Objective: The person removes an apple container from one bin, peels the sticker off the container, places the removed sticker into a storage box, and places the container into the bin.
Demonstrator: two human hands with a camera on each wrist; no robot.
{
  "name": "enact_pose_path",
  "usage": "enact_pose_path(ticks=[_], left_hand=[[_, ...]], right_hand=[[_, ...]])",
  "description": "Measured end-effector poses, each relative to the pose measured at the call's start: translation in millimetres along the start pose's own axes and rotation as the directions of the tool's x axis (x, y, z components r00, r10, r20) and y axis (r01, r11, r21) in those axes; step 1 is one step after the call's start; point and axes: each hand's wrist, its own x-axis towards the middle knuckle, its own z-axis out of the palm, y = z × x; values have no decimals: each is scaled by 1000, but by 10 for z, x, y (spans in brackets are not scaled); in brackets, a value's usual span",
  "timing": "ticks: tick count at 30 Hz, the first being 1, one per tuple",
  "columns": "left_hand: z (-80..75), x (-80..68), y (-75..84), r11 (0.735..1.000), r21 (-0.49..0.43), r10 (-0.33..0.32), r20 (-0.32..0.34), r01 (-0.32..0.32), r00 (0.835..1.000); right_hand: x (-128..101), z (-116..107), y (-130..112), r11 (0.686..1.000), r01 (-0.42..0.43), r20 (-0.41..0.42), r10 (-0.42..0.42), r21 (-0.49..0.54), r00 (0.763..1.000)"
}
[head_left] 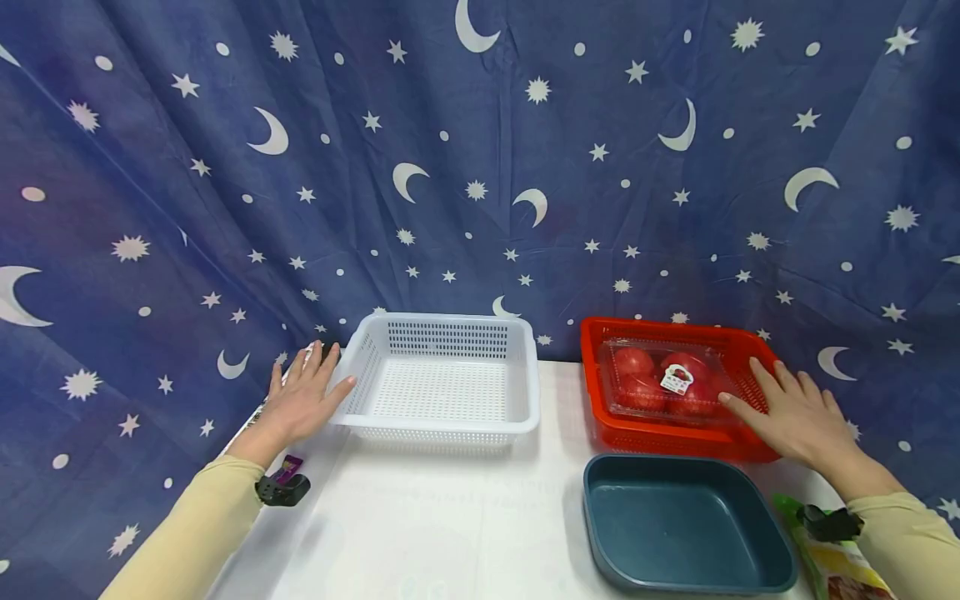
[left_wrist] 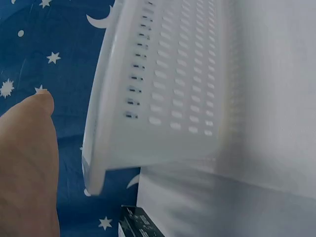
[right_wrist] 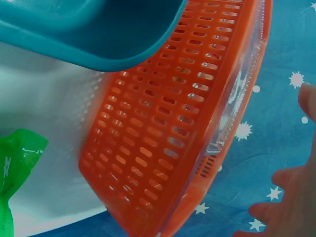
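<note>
Item 1, left hand [head_left: 303, 398]: I see it flat and spread, fingers [head_left: 324, 360] straight, resting against the left outer wall of the white basket [head_left: 442, 417]. It grips nothing. In the left wrist view the basket wall [left_wrist: 168, 89] stands just beside the thumb.

Item 2, right hand [head_left: 798, 414]: open, fingers [head_left: 765, 379] straight, laid over the right rim of the red basket [head_left: 626, 433], fingertips touching the clear tomato box [head_left: 663, 379] inside it. Nothing is clasped. In the right wrist view the red basket [right_wrist: 168, 128] fills the frame, fingertips just off its far edge.

Item 3, tomato box: lies inside the red basket, lid on, white label on top.

Item 4, teal tray [head_left: 686, 525]: on the tabletop [head_left: 450, 517], in front of the red basket, nothing in it.

Item 5, green packet [head_left: 836, 567]: at the tabletop's right front corner, beside the tray.

Step in hand, as I judge it: both hands are settling on the two baskets, one each, before any lift. The next move would call for the right fingers to curl round the tomato box, which they touch but do not yet hold.
</note>
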Motion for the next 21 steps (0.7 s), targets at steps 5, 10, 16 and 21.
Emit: enact_pose_path(ticks=[5, 10, 16, 21], left_hand=[[-27, 20, 90, 1000, 16, 17, 5, -17, 1000], [-44, 27, 208, 999, 11, 40, -3, -40, 999], [-56, 32, 386, 997, -2, 82, -21, -82, 996], [-55, 37, 541, 993, -28, 114, -35, -115, 993]], right_hand=[[5, -50, -32, 1000, 13, -21, -13, 23, 1000], [31, -72, -38, 999, 28, -49, -25, 45, 998], [48, -87, -64, 995, 40, -86, -33, 88, 996], [41, -130, -110, 986, 19, -99, -2, 167, 995]])
